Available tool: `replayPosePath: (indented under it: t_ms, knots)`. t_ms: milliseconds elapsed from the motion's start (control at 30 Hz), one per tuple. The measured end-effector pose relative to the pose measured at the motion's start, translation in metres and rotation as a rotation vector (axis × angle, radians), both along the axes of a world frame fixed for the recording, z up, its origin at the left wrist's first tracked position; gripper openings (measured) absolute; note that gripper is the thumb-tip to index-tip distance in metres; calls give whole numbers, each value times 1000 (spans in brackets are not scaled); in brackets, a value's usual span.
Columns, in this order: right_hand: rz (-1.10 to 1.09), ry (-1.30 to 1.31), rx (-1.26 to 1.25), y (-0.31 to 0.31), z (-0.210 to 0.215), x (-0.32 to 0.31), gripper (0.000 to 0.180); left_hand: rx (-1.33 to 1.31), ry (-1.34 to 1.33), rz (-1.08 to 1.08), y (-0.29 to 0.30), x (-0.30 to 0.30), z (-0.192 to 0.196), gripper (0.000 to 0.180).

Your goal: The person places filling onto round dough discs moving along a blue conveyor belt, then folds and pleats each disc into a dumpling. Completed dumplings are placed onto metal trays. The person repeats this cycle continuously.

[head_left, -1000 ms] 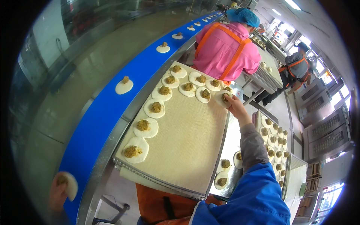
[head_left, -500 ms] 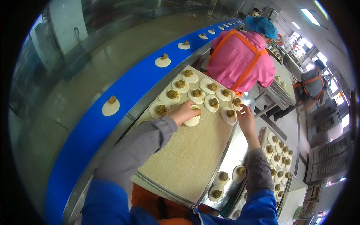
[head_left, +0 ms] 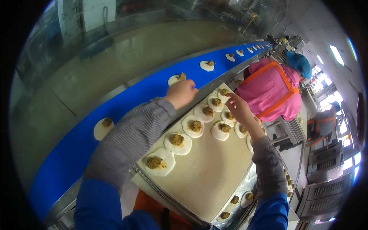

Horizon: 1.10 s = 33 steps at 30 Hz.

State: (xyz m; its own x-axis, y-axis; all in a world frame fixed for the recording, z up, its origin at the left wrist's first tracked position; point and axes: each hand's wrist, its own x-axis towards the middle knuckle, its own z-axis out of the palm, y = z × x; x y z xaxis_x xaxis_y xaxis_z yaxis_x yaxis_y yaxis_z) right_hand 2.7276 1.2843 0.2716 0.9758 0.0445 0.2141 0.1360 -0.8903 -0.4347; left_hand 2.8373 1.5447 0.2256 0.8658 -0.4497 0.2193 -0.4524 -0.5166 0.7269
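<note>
Upper left: pale upright panel (head_left: 99,15), below it a wide grey-green surface (head_left: 76,76), dull sheen, nature unclear. Upper right: whitish ceiling (head_left: 318,30), rectangular light (head_left: 336,55) on. Right side: windows (head_left: 332,97), blown out by daylight. Lower right: grey metal cabinets (head_left: 326,193), slotted vents, pale floor (head_left: 293,159) alongside.

Dough round (head_left: 249,144) partly hidden by right forearm (head_left: 266,165); blue sleeves (head_left: 97,207) cut off below; farthest dough pieces (head_left: 258,46) too small
</note>
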Motion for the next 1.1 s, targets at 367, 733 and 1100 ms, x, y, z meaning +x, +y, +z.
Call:
replayPosePath:
  t_ms: [367, 733, 1100]
  knots:
    - [-34, 10, -650, 46, -62, 204, 44, 310, -256, 124, 73, 44, -70, 37]
    - [199, 158, -354, 95, -81, 235, 30, 64, -79, -17, 219, -16, -75, 18]
    - [99, 555, -203, 189, -73, 203, 71, 49, 505, 89, 338, -43, -59, 49]
